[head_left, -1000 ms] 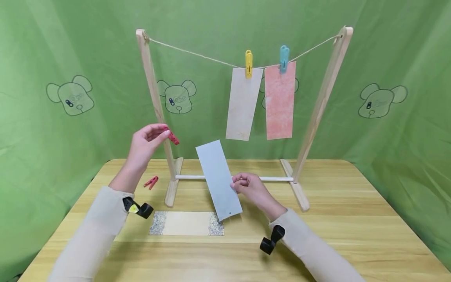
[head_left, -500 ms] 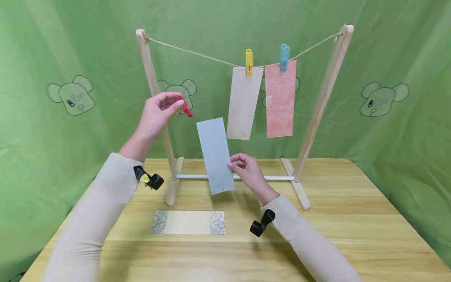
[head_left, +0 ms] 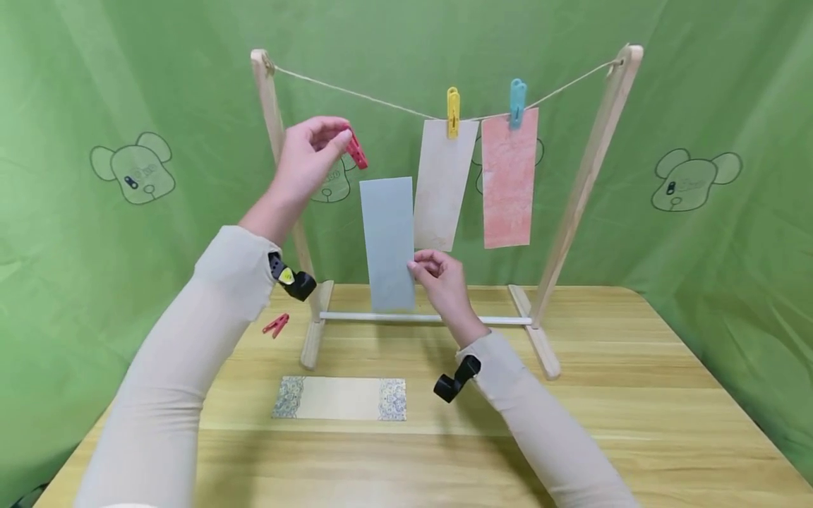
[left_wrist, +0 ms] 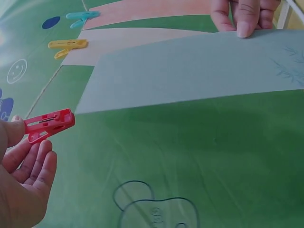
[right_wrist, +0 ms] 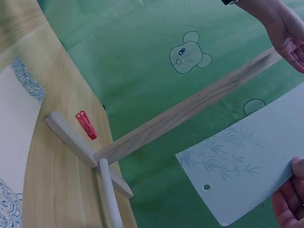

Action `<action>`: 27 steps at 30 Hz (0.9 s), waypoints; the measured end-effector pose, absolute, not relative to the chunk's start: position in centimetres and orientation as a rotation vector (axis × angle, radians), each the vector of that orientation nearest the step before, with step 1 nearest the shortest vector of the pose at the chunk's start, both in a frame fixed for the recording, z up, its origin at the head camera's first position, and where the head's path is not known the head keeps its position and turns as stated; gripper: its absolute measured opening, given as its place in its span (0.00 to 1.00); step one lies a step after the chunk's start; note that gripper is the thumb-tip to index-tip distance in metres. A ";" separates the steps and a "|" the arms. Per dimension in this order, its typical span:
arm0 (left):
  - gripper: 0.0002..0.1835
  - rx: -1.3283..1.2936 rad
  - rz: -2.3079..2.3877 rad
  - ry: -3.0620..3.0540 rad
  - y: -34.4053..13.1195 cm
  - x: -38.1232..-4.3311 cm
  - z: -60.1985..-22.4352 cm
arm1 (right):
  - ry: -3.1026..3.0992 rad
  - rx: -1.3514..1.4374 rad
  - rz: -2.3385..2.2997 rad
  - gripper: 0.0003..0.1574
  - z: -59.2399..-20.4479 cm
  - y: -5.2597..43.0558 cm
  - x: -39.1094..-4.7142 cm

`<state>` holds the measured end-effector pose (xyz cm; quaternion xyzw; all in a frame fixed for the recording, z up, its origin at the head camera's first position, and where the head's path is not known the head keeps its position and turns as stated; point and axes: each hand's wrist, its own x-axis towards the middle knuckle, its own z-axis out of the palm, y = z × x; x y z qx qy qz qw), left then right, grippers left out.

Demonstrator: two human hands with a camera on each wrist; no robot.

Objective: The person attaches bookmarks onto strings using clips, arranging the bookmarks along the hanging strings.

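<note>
My left hand pinches a red clothespin by one end, just below the string; its other end points down and to the right. With thumb and fingers, my right hand grips the right edge of a pale blue card, held nearly upright in the air. In the right wrist view the card's lower end shows a bamboo print and a small hole. A cream card hangs from the string by a yellow clothespin, beside a pink card under a blue clothespin.
The string spans two wooden posts joined by a white rod at the bottom. A second red clothespin lies on the table left of the stand. In front lies a cream card with blue patterned ends.
Both hands have risen toward the string. The left has carried the red clothespin up and right; the right has lifted the pale blue card and turned it more upright.
</note>
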<state>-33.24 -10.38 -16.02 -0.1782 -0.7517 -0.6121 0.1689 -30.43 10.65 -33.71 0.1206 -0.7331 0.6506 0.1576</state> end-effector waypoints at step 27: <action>0.11 -0.370 -1.501 -2.195 -6.5 -34.9 -7.3 | -1.978 0.280 1.854 0.10 -31.8 9.7 -33.1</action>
